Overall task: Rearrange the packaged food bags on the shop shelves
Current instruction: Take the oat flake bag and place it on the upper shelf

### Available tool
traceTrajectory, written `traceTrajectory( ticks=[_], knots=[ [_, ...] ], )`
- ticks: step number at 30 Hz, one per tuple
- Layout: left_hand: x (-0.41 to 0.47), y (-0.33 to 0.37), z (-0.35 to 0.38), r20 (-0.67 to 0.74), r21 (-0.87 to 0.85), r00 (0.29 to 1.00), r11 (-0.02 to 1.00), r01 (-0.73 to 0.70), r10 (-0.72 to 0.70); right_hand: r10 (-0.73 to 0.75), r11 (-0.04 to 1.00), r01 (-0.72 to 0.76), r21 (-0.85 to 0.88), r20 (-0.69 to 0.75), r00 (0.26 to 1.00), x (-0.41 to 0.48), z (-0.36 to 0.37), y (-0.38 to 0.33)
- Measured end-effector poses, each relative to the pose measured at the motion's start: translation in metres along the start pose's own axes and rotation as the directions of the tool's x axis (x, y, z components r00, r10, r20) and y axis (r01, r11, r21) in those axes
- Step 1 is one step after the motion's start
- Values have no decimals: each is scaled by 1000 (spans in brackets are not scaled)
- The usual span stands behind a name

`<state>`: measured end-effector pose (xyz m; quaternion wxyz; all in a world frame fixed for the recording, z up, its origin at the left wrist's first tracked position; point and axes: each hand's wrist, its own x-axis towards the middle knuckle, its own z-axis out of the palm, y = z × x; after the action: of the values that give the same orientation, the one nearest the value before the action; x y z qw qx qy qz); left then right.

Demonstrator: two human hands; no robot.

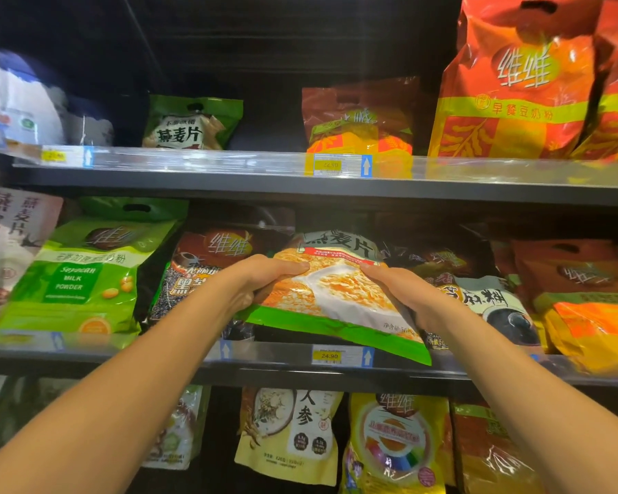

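Both bare forearms stretched up and forward from the lower corners, converging toward the middle. The left hand [261,283] gripped the left side of a bag [339,297], fingers curled over its face. The right hand [407,297] gripped the right side likewise.

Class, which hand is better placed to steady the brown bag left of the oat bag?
Left, likely: left hand grips the oat bag beside the brown bag; right hand holds its far edge.
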<state>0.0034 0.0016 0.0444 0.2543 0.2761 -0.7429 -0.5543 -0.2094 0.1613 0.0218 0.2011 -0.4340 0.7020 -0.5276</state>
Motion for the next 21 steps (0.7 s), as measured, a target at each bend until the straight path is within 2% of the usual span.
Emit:
traceTrajectory(
  ticks=[6,14,21],
  knots=[
    [-13,-2,-3,44,-37,999,999,2,0,-64,997,61,-42,-74,995,-22,11,-10],
    [-30,0,-12,95,27,995,999,16,-19,-26,996,19,-82,-88,996,-43,12,-14],
    [-52,-7,-16,130,4,991,1000,-21,20,9,998,-15,-60,-99,995,-83,24,-25]
  ],
)
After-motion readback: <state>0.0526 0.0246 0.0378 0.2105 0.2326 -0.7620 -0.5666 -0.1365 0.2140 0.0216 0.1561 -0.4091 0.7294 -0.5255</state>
